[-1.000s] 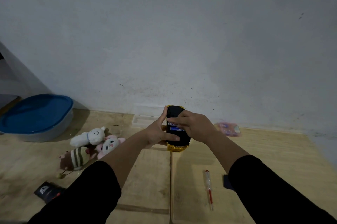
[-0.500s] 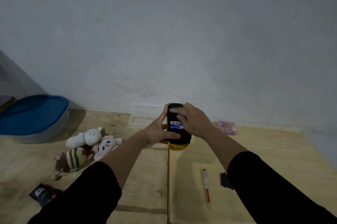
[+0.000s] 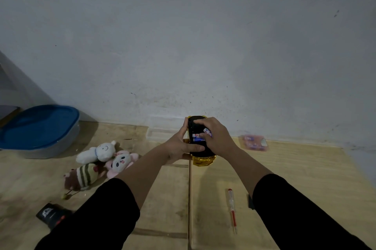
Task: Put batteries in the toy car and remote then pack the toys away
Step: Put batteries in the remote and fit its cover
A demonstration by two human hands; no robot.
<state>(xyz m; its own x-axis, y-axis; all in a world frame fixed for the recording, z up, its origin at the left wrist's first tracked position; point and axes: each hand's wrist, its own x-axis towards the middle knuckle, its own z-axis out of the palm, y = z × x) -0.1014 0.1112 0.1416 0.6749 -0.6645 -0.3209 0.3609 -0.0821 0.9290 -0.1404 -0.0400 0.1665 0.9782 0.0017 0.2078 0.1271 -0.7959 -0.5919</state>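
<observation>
A gold toy car (image 3: 201,160) lies upside down with its black underside up, held above the wooden floor. My left hand (image 3: 179,145) grips its left side, thumb across the underside. My right hand (image 3: 215,138) pinches a blue and white battery (image 3: 207,131) over the open battery bay, where other batteries (image 3: 197,137) sit. A black remote (image 3: 50,214) lies at the lower left, partly hidden by my sleeve.
Three plush toys (image 3: 103,160) lie on the floor to the left. A clear tub with a blue lid (image 3: 38,127) stands at the far left. A red screwdriver (image 3: 232,209), a small black cover (image 3: 250,202), a battery pack (image 3: 254,142) and a clear tray (image 3: 160,133) lie around.
My right hand has shifted from pressing on the battery bay to holding a battery tilted above it. The car stays in my left hand.
</observation>
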